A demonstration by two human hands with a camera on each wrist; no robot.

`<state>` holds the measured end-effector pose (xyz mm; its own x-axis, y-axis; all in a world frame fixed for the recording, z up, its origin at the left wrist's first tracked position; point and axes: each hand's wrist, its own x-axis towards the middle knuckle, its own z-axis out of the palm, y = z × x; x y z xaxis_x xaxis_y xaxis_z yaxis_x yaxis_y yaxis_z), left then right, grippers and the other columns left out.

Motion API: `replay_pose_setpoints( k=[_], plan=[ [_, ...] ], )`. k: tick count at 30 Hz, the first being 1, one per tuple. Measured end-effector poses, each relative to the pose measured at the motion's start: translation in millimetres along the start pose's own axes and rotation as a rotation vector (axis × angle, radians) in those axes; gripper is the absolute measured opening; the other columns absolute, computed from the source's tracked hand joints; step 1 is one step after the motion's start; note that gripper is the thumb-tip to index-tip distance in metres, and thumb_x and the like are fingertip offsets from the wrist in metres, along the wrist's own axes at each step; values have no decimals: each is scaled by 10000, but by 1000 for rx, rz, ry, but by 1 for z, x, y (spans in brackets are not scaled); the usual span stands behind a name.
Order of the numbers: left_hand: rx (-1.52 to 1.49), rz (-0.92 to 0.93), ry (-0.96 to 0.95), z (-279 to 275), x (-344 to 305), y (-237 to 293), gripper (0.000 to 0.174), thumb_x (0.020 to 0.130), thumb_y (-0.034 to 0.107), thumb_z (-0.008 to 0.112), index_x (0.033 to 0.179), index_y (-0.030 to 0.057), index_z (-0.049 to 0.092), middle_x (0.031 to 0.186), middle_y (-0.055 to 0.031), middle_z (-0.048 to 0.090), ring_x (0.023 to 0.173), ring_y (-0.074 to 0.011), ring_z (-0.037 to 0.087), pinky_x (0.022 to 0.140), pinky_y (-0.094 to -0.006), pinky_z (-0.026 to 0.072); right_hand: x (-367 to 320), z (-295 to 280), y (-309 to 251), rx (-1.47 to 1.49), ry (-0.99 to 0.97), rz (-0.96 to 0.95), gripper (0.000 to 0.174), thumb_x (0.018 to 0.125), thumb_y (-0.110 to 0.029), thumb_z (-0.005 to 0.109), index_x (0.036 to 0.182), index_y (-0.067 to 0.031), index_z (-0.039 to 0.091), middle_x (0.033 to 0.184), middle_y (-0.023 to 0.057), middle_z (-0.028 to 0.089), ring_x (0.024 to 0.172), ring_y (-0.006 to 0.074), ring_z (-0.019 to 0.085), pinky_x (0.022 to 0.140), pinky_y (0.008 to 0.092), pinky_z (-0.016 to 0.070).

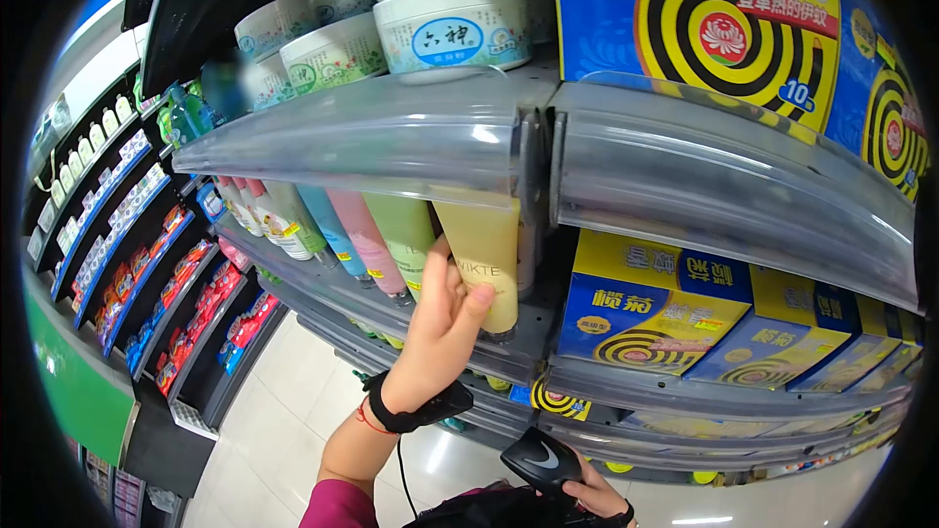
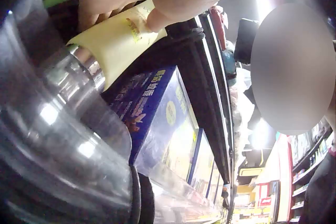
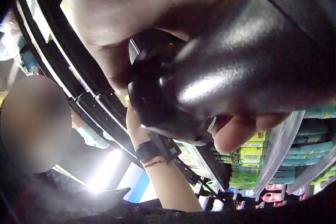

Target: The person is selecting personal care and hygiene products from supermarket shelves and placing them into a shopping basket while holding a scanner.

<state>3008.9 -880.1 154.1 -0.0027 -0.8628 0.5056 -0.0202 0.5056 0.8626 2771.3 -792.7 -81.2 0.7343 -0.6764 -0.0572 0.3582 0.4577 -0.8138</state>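
My left hand [image 1: 442, 325] grips a pale yellow squeeze tube [image 1: 486, 249] at the front of the shelf, thumb on its face and fingers around its left side. The tube stands cap down, its top end behind the clear shelf lip. In the left wrist view its silvery cap [image 2: 88, 66] shows close to the clear plastic guard. Beside it stand a green tube [image 1: 399, 225], a pink tube [image 1: 360, 240] and a blue tube [image 1: 328, 225]. Low in the head view, my right hand [image 1: 599, 497] holds a black handheld scanner [image 3: 226, 77], fingers wrapped around its body.
Clear shelf guards [image 1: 391, 137] run just above the tubes. White tubs [image 1: 455, 24] and a big mosquito coil box [image 1: 724, 29] stand on the shelf above. More coil boxes [image 1: 636, 308] sit to the right. Across the tiled floor [image 1: 284, 401] are other stocked shelves.
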Motion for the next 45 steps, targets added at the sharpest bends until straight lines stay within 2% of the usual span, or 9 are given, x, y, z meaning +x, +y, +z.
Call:
replay_pose_setpoints(
  k=[5,7,9,12,16,30,36,41,45],
  plan=[
    [77,-30,-27,-2,-24,-7,716,923,-30,450,1475,37,-1,1415,-173,351,1309,-246,378,1078,-369,293,2,4,-1,10,1,19,831,853,-264,657,1472,19,182,1482,150,285,1376,225,260,1134,337,154],
    [183,129,-4,0,-36,-16,768,899,-39,482,1475,58,-17,1417,-194,338,1330,-284,352,1097,-406,259,4,5,-1,13,1,31,832,852,-268,657,1472,20,182,1483,151,283,1377,225,259,1134,338,152],
    [169,188,61,3,-49,-20,691,872,-27,541,1445,-8,155,1392,-244,350,1294,-367,380,1080,-430,288,5,5,2,23,24,41,832,854,-271,658,1471,21,183,1483,149,283,1373,227,266,1133,341,157],
    [980,208,-38,4,-63,-10,477,802,117,667,1267,124,562,1383,-268,358,1266,-427,384,1032,-554,285,6,2,2,-18,5,40,826,860,-265,654,1472,21,178,1484,147,280,1369,227,272,1132,343,164],
    [1189,162,-89,3,-62,-13,510,816,246,673,1308,227,537,1334,-213,431,1229,-363,433,1011,-538,295,7,1,9,-120,10,-4,819,869,-250,649,1474,19,168,1484,139,279,1361,222,282,1129,342,175],
    [1164,221,-79,-8,-57,-16,505,767,195,697,1259,171,586,1229,-188,492,1134,-349,468,978,-455,319,12,-3,13,-90,48,3,806,872,-218,643,1476,17,164,1481,128,279,1367,210,270,1127,333,173],
    [934,189,5,-18,-73,-7,400,696,-25,661,1073,106,678,1324,-231,486,1179,-385,498,976,-434,388,17,0,17,-142,63,-14,796,874,-206,637,1475,18,164,1482,128,276,1372,208,257,1127,330,168],
    [779,262,80,-43,-111,-35,236,668,-54,612,861,69,667,945,-86,664,828,-289,627,716,-379,466,24,10,8,-158,87,54,787,882,-206,625,1481,2,158,1483,128,270,1376,212,242,1132,333,158],
    [699,147,-136,-48,-128,-80,225,699,-101,570,840,54,651,922,-85,675,822,-263,625,717,-356,473,22,23,-7,-142,153,99,752,911,-228,594,1481,-11,153,1418,131,328,1247,206,409,1052,338,340]
  ],
)
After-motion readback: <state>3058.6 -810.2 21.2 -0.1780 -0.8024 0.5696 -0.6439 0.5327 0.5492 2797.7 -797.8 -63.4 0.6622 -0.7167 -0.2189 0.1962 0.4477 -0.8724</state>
